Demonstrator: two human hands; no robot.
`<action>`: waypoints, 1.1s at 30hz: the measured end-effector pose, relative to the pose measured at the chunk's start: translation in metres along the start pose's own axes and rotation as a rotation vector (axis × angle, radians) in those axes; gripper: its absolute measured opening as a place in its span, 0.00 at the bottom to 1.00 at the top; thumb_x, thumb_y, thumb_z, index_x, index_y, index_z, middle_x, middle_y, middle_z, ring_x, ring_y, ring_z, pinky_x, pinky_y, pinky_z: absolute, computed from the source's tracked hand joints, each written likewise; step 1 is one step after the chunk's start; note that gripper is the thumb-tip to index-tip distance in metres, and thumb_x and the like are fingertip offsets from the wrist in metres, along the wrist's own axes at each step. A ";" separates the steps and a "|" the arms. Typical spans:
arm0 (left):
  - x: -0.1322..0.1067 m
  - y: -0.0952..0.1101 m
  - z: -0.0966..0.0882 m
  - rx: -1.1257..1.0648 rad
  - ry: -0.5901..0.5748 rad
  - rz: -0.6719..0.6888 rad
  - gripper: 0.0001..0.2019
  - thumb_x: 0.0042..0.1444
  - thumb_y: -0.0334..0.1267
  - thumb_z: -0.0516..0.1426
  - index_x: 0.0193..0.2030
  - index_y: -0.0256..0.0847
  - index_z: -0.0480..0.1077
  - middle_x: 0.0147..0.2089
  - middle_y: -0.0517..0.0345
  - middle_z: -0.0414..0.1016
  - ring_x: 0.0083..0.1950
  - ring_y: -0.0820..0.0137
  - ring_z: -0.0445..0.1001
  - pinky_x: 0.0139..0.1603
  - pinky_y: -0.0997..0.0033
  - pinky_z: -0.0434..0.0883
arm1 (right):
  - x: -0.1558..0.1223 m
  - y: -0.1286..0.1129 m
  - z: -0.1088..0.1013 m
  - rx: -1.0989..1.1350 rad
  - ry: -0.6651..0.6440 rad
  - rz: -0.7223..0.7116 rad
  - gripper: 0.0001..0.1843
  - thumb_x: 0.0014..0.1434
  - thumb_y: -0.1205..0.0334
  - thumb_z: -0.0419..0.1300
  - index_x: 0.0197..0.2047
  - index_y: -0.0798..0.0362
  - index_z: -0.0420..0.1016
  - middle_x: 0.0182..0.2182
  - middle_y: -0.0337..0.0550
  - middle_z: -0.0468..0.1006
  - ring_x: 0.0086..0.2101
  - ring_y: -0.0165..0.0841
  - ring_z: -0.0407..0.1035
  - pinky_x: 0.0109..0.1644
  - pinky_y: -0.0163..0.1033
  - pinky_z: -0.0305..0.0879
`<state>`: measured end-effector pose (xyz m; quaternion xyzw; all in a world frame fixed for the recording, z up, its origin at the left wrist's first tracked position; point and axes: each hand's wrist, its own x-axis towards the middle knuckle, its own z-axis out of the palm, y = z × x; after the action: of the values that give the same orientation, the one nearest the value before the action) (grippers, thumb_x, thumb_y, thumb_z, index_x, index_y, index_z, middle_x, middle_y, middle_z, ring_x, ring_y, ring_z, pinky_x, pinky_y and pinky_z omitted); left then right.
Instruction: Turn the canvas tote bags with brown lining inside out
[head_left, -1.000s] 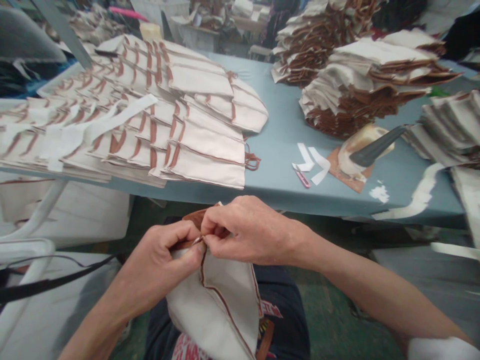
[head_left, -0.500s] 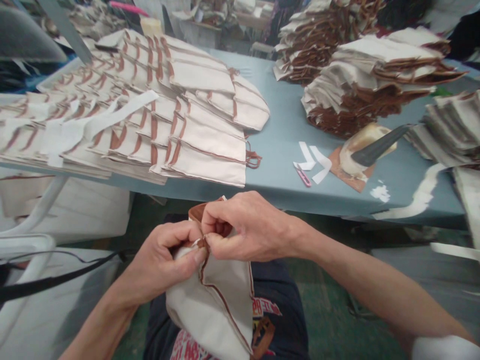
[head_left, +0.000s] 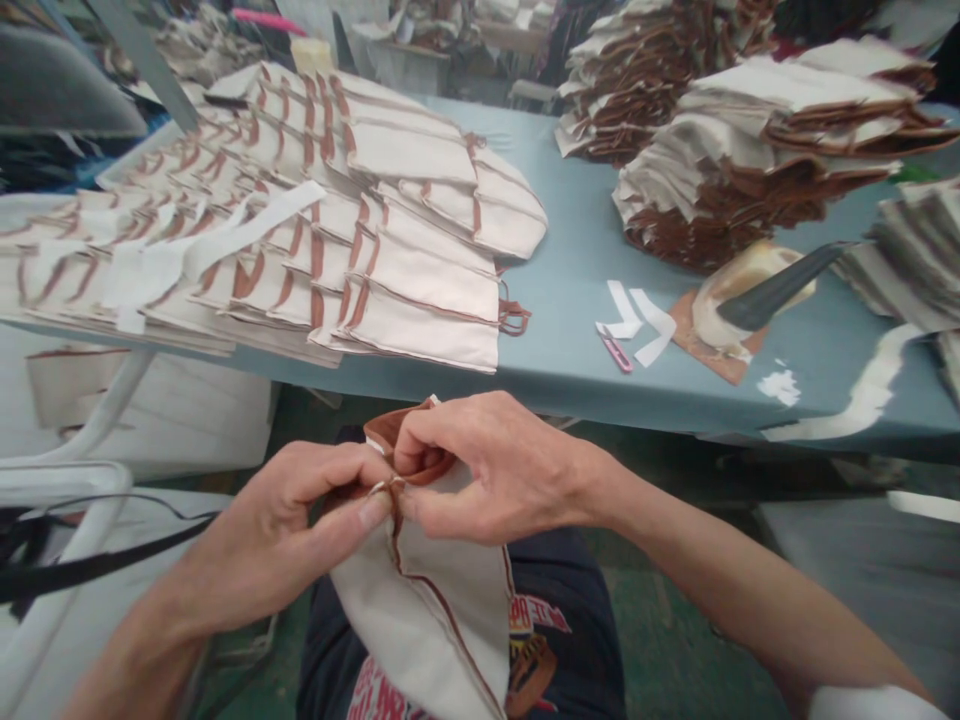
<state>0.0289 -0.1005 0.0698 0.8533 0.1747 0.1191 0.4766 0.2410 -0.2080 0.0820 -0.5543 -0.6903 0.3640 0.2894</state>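
A cream fabric bag with brown-bound seams hangs over my lap, its brown-lined opening at the top. My left hand pinches the bag's edge where the brown seam meets the opening. Right beside it, my right hand is closed on the same edge, thumb and forefinger pressed together against the left fingertips. Both hands hold the bag just in front of the table edge. Whatever small piece lies between the fingertips is mostly hidden. A brown strap shows by the bag's lower right side.
Overlapping cream bags cover the left of the blue table. Stacked brown-edged pieces stand at right. Nearer lie a glue pot with a dark-handled brush, white strips and a pink thread snipper.
Both hands and the pinched bag edge have shifted slightly left in view. The left wrist has turned a little, and the fingers stay closed on the bag. The table scene has shifted slightly right.
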 end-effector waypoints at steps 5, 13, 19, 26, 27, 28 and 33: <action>0.006 0.007 -0.015 0.202 -0.043 0.020 0.14 0.65 0.39 0.57 0.30 0.44 0.80 0.23 0.65 0.75 0.23 0.73 0.68 0.26 0.76 0.62 | 0.007 -0.005 -0.008 -0.055 -0.032 -0.007 0.07 0.63 0.65 0.65 0.33 0.50 0.73 0.30 0.32 0.75 0.33 0.30 0.66 0.39 0.37 0.54; 0.024 0.030 -0.027 0.406 -0.049 0.115 0.13 0.64 0.38 0.55 0.32 0.44 0.80 0.21 0.68 0.74 0.21 0.77 0.67 0.25 0.77 0.58 | 0.016 -0.010 -0.032 -0.133 -0.099 -0.001 0.09 0.65 0.65 0.64 0.32 0.51 0.71 0.27 0.30 0.71 0.29 0.28 0.61 0.37 0.38 0.51; 0.030 0.032 -0.020 0.470 0.052 0.231 0.10 0.63 0.35 0.55 0.35 0.43 0.78 0.22 0.71 0.73 0.20 0.80 0.66 0.25 0.79 0.56 | 0.014 -0.013 -0.044 -0.250 -0.114 0.013 0.11 0.62 0.64 0.62 0.29 0.50 0.67 0.25 0.31 0.67 0.29 0.29 0.59 0.35 0.40 0.50; 0.036 0.032 -0.009 0.452 0.096 0.248 0.07 0.62 0.35 0.55 0.32 0.45 0.71 0.22 0.70 0.72 0.20 0.78 0.68 0.24 0.80 0.61 | -0.001 -0.013 -0.030 -0.203 0.046 0.048 0.04 0.58 0.67 0.60 0.33 0.50 0.69 0.33 0.37 0.79 0.34 0.32 0.66 0.38 0.39 0.53; 0.035 0.031 -0.009 0.446 0.100 0.256 0.08 0.63 0.35 0.56 0.32 0.45 0.71 0.22 0.70 0.72 0.20 0.78 0.68 0.24 0.81 0.61 | -0.002 -0.013 -0.028 -0.199 0.071 0.052 0.05 0.57 0.68 0.60 0.32 0.50 0.68 0.32 0.37 0.79 0.34 0.32 0.66 0.38 0.39 0.53; 0.033 0.030 -0.009 0.442 0.099 0.266 0.08 0.64 0.34 0.55 0.32 0.45 0.71 0.22 0.70 0.72 0.20 0.79 0.68 0.24 0.81 0.60 | -0.003 -0.014 -0.027 -0.188 0.092 0.052 0.06 0.57 0.68 0.60 0.31 0.50 0.67 0.31 0.36 0.77 0.33 0.31 0.65 0.37 0.39 0.52; 0.020 0.020 -0.009 0.541 0.166 0.194 0.11 0.69 0.39 0.54 0.43 0.51 0.78 0.30 0.67 0.82 0.25 0.74 0.75 0.28 0.75 0.63 | -0.002 -0.021 -0.035 -0.099 0.114 0.030 0.10 0.54 0.67 0.62 0.28 0.50 0.63 0.25 0.29 0.66 0.28 0.28 0.58 0.35 0.38 0.51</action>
<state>0.0471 -0.0954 0.0921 0.9494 0.1560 0.1824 0.2025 0.2577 -0.2063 0.1188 -0.5982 -0.6814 0.3015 0.2950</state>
